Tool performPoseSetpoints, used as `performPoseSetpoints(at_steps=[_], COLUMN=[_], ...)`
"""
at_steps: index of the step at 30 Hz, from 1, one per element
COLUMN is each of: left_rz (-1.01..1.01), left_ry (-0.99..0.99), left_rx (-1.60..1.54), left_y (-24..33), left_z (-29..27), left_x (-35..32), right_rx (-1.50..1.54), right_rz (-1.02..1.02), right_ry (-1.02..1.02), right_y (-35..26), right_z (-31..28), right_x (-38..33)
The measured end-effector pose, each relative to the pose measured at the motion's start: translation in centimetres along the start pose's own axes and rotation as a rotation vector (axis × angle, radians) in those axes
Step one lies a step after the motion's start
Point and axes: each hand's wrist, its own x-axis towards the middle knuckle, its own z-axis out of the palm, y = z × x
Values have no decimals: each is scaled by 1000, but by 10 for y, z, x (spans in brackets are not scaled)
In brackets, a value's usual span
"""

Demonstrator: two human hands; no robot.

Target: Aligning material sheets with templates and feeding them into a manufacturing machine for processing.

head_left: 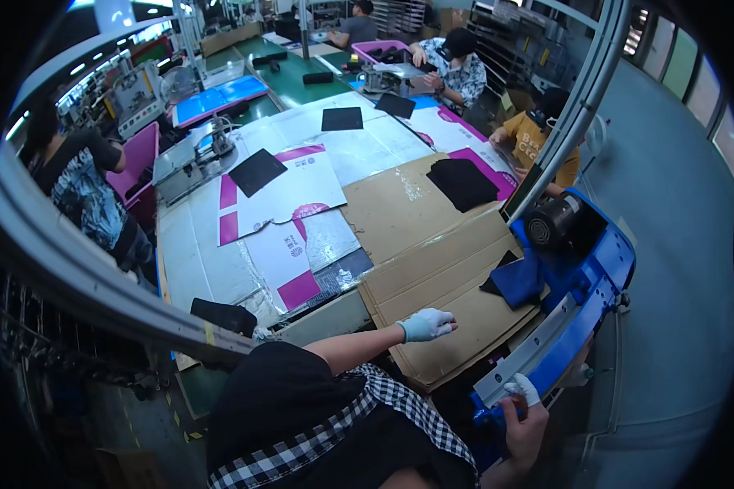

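Observation:
My left hand (426, 325), in a pale glove with bare fingertips, hangs over a brown cardboard sheet (432, 281). Its fingers are curled together, and nothing shows in them. At the lower right, my right hand (525, 411) is by the near end of the metal strip (506, 373) on a blue machine (583, 306). White covering wraps some of its fingers. Thumb and fingers close in a pinch; what they hold, if anything, I cannot make out. A dark blue piece (515, 283) lies across the cardboard's right side, against the machine.
A stack of black sheets (463, 184) lies on the far cardboard. Single black sheets (258, 172) rest on white and magenta boards (326, 187). A metal post (575, 106) rises behind the machine's black motor (553, 222). Co-workers (540, 140) sit at the right and stand at the left.

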Motion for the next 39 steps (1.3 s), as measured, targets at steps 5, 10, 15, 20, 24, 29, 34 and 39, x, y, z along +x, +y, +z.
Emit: performPoseSetpoints(at_steps=[5, 10, 15, 20, 24, 29, 34, 39], left_rz=[-103, -209, -219, -174, -95, -88, -165, -218], left_ry=[62, 115, 88, 100, 73, 79, 89, 33], left_rx=[66, 133, 155, 171, 167, 174, 191, 241], left_y=[-5, -2, -4, -1, 9, -10, -39, -59], left_z=[4, 11, 28, 30, 30, 31, 20, 9], left_x=[-39, -77, -91, -83, -66, -73, -81, -81], right_rx=[-3, -58, -450, -413, -239, -222, -178, -101], right_rz=[-150, -93, -111, -54, -10, -2, 30, 49], right_ry=[-3, 25, -38, 64, 145, 172, 209, 204], right_y=[9, 12, 26, 33, 11, 9, 7, 10], right_z=[0, -7, -2, 5, 5, 8, 7, 6], right_x=[-9, -11, -10, -10, -16, -14, -11, -6])
